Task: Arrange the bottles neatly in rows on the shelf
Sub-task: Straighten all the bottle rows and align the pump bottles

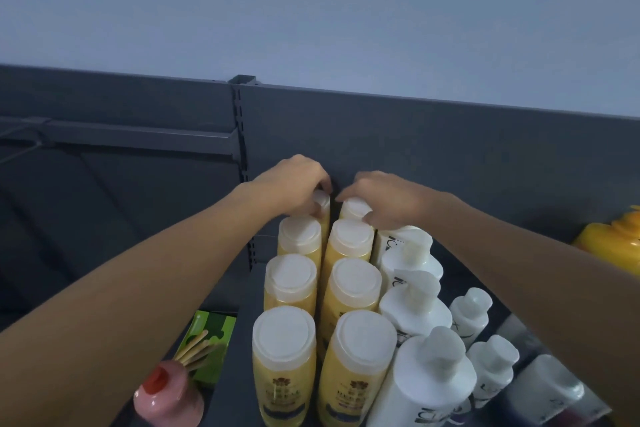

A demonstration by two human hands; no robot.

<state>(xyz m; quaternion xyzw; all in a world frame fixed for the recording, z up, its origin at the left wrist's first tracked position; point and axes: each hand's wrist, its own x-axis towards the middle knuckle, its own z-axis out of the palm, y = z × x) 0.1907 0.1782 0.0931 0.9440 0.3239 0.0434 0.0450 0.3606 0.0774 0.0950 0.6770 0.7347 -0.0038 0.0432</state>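
Left hand (294, 184) is gripping the left rear bottle (321, 201), right hand (384, 199) the right rear bottle (355, 209) (both at the back of the shelf (251, 295)); squaring these yellow rows is probably calling for small nudges.

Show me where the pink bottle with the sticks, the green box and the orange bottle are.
pink bottle (169, 404), head view, on its glossy shoulder at bottom left.
green box (221, 322), head view, on its upper face.
orange bottle (613, 246), head view, on its body at the right edge.
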